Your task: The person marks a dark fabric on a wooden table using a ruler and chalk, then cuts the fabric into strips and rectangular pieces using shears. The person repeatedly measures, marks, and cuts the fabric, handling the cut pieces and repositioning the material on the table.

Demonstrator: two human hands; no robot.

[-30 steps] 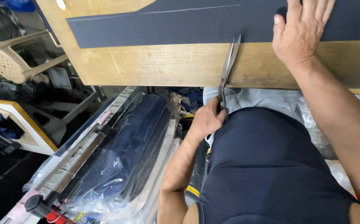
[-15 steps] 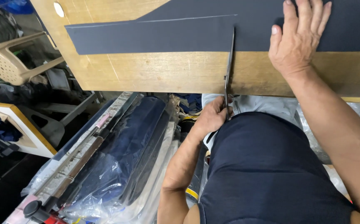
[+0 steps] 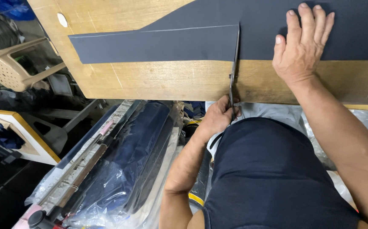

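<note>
Dark grey fabric [image 3: 184,42] lies flat on a wooden table [image 3: 162,80], marked with a thin pale chalk line. My left hand [image 3: 218,116], down at the table's near edge, grips the handles of long scissors [image 3: 234,63]. The blades run straight up across the wood and into the fabric, their tips near the chalk line. My right hand [image 3: 303,44] presses flat on the fabric just right of the blades, fingers spread. A cut strip of the fabric extends left of the scissors.
Below the table on the left stand rolls of dark blue fabric wrapped in clear plastic [image 3: 129,165], with long rods beside them. A beige plastic stool [image 3: 12,68] lies tipped at far left. My dark shirt [image 3: 273,178] fills the lower right.
The scissors have advanced further up into the fabric, reaching the chalk line. My right hand stays pressed on the cloth. The view has shifted slightly.
</note>
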